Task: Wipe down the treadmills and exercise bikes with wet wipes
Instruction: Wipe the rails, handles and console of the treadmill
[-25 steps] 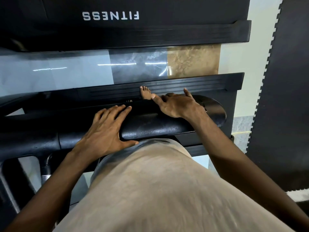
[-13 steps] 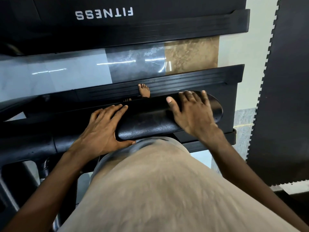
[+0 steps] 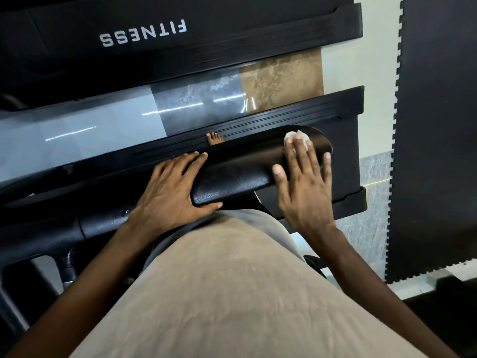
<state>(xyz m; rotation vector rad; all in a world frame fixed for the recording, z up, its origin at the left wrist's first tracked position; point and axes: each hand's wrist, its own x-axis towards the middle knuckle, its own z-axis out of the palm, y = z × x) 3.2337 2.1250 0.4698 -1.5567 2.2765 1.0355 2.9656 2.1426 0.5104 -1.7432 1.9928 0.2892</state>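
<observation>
Two black treadmills lie across the view from left to right. The far one (image 3: 232,45) carries the word FITNESS, upside down from here. The near one (image 3: 296,112) has a ribbed side strip, and shiny floor tiles (image 3: 281,81) show between the two. A dark mat (image 3: 438,125) with a toothed edge covers the floor on the right. A beige shirt (image 3: 232,293) fills the bottom of the view.

Above the near deck runs a padded black handrail (image 3: 240,171), seemingly part of that treadmill. Its long axis goes left to right, rising a little toward its rounded right end.

The left hand (image 3: 170,192) lies flat on the rail's left part, fingers straight and close together across the top, thumb along the near edge. The right hand (image 3: 304,192) lies flat on the right end with fingers spread, pressing a white wipe (image 3: 300,132) onto the pad. The wipe shows only beyond the fingertips; the rest is hidden under the hand.

A bare foot (image 3: 214,139) stands on the ribbed strip, just beyond the rail.
</observation>
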